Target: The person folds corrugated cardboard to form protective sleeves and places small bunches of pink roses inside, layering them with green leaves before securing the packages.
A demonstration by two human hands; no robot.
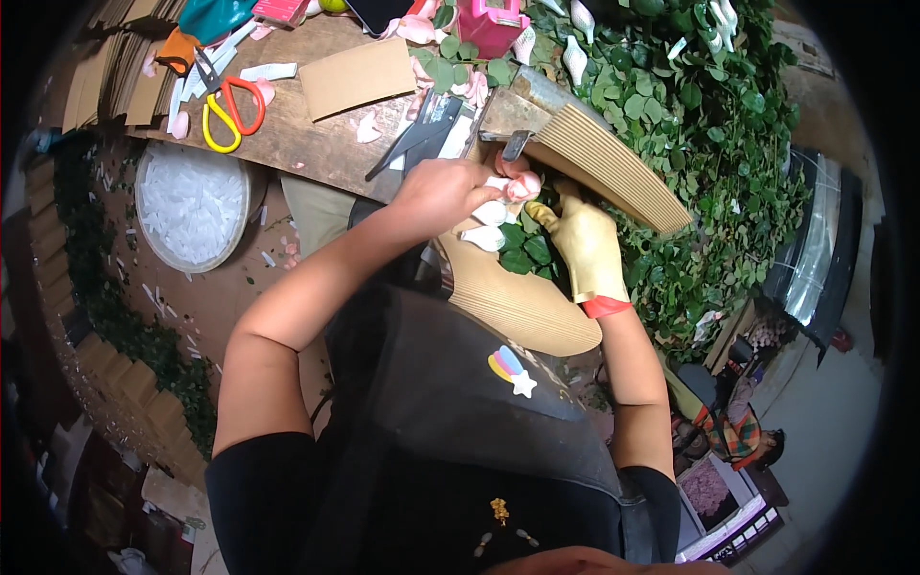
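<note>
My bare left hand (443, 196) is closed at a pale pink rose (523, 185), its fingertips pressed to the bloom's side. Around the rose, corrugated cardboard (537, 302) lies below and a second corrugated sheet (613, 172) curves up above. Beside my left fingers sit white net-covered buds (487, 238), with green leaves (522, 247) next to them. My right hand (586, 244), in a pale yellow glove with a red band at the wrist, is curled just right of the rose. Its fingertips go under the upper cardboard, so what they hold is hidden.
Scissors (228, 115) with yellow and red handles lie on the wooden table (326, 153), near a flat cardboard piece (356, 79). A bucket of white slips (192, 206) stands at left. Leafy rose stems (690, 172) pile at right. Another person (738, 422) is beyond them.
</note>
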